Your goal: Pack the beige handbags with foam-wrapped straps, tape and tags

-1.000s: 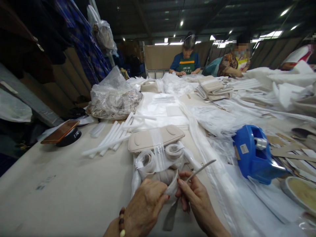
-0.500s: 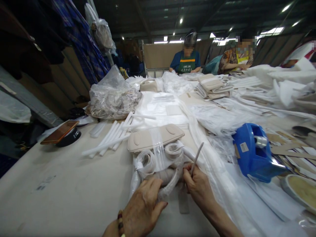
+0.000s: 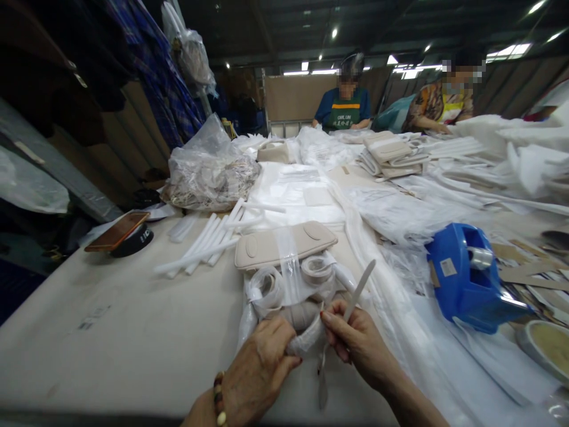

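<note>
A beige bag (image 3: pixel 287 244) lies on the table with a clear plastic strip around its middle. Below it are rolled straps (image 3: pixel 267 289) in clear wrap and a wrapped handle (image 3: pixel 307 337) curving toward me. My left hand (image 3: pixel 262 362), with a beaded bracelet at the wrist, has its fingers closed on the left end of the wrapped handle. At the handle's right side, my right hand (image 3: pixel 351 332) pinches a thin pale strip (image 3: pixel 362 284) that sticks up. A small flat tag (image 3: pixel 322 385) hangs below, between my hands.
A blue tape dispenser (image 3: pixel 471 279) and a bowl (image 3: pixel 544 350) stand at the right. White foam tubes (image 3: pixel 204 243), a phone (image 3: pixel 118 231) and a plastic sack (image 3: pixel 208 172) are at the left. Two people work across the table.
My left fingers have closed more around the wrapped handle. My right hand has turned, its fingertips now nearer the handle. The small tag has swung and tilted. The view has shifted slightly.
</note>
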Available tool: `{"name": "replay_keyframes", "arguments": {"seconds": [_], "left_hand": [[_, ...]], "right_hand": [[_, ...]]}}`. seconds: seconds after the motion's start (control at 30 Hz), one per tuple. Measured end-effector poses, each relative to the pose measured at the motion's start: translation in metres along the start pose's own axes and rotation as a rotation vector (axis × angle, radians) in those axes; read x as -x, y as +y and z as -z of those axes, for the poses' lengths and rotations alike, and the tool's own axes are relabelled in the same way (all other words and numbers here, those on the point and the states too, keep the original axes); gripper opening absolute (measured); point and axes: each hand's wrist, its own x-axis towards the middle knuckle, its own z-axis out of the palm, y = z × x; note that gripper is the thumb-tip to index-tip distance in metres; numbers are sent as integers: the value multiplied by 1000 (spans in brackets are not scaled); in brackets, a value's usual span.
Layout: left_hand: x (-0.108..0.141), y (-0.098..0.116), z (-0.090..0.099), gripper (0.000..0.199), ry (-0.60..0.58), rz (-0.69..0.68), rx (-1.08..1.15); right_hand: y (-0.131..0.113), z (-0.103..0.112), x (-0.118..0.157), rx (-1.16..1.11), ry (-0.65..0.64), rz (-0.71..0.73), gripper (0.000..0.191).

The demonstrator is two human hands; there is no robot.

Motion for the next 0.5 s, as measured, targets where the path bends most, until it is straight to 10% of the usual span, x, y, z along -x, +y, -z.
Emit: {"name": "replay_keyframes", "arguments": {"seconds": [0.23,0.4,0.5], "left_hand": [[6,-11,-9,53,150,-5,-56],[3,-12,-10,8,128,-140,-102],[1,-7,-11,17,132,-165,-134]], "right_hand": [[0,4,-11,589,318,312,21],[6,4,-18,584,358,286,19],[8,6,0,532,265,226,24]]}}
